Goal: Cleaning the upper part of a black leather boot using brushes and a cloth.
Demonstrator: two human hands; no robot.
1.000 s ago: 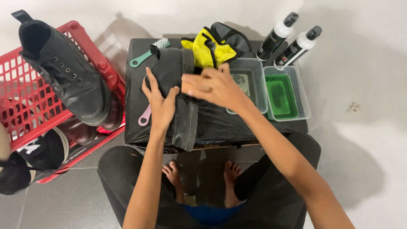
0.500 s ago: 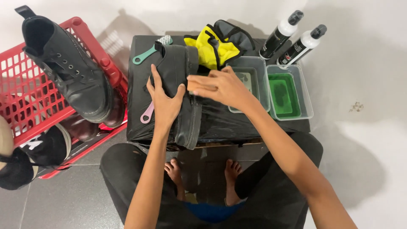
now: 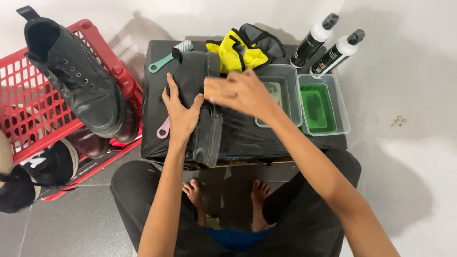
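A black boot (image 3: pixel 202 102) lies on its side in the middle of the small black-covered counter (image 3: pixel 247 138), sole turned to the right, which leaves that edge exposed. The left hand (image 3: pixel 181 112) lies flat on the upper, fingers spread, pinning the boot down. The right hand (image 3: pixel 238 91) hovers blurred over the sole edge, fingers curled; whether it grips anything I cannot tell. Two plastic tubs (image 3: pixel 304 102) of liquid sit just right of the boot, within reach, crowding that side. A yellow cloth (image 3: pixel 238 50), brushes (image 3: pixel 166 59) and two bottles (image 3: pixel 328 43) line the far edge. A red basket (image 3: pixel 28 95) of shoes stands left, on the floor.
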